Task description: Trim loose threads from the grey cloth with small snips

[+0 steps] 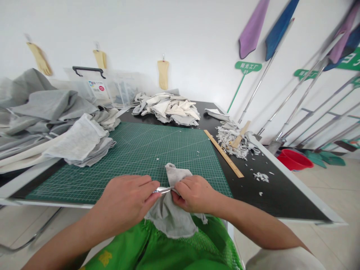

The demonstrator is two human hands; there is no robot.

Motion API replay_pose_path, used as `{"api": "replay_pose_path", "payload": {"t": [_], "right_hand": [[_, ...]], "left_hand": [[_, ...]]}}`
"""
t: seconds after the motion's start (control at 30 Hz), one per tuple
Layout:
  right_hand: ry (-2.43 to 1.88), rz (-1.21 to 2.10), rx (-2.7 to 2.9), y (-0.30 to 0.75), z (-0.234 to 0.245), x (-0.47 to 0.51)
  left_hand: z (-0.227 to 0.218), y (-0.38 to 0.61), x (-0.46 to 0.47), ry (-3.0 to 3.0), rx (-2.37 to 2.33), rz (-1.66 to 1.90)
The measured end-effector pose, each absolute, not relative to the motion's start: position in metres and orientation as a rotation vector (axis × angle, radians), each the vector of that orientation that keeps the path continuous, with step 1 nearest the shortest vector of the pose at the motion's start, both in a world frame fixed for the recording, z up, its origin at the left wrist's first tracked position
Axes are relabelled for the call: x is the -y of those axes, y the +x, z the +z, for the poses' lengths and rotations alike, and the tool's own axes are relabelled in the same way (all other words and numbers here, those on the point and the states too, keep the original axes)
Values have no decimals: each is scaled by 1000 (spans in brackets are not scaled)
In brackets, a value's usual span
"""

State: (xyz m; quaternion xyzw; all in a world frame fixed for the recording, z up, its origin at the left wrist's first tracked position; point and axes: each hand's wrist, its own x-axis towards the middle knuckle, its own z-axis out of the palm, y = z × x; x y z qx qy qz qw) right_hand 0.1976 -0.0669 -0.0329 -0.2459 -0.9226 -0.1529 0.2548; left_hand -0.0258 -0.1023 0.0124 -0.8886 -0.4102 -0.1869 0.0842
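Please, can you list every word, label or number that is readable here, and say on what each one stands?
"阳光工厂 01": on the green paddle-shaped sign on the white wall.
White rectangular sticker on the clear plastic box: too small to read.
Other green signs at right: too blurred to read.

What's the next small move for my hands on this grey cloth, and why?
I'd probably pull the grey cloth a little tauter with your right hand before working the small silver tool in your left hand. The cloth hangs loose and crumpled past the edge of the green cutting mat, so tension could help keep the tool's tip steady.
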Motion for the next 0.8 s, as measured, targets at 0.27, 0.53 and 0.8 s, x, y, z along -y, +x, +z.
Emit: {"api": "replay_pose_path", "payload": {"t": [0.27, 0.53, 0.8], "right_hand": [[-829, -134, 2449, 200, -30, 66], [-697, 24, 2378, 202, -24, 67], [-672, 68, 2391, 203, -22, 69]], "left_hand": [[4, -16, 98, -2592, 1813, -776], [-14, 8, 95, -2764, 1805, -886], [-14, 1, 91, -2868, 1589, -1279]]}}
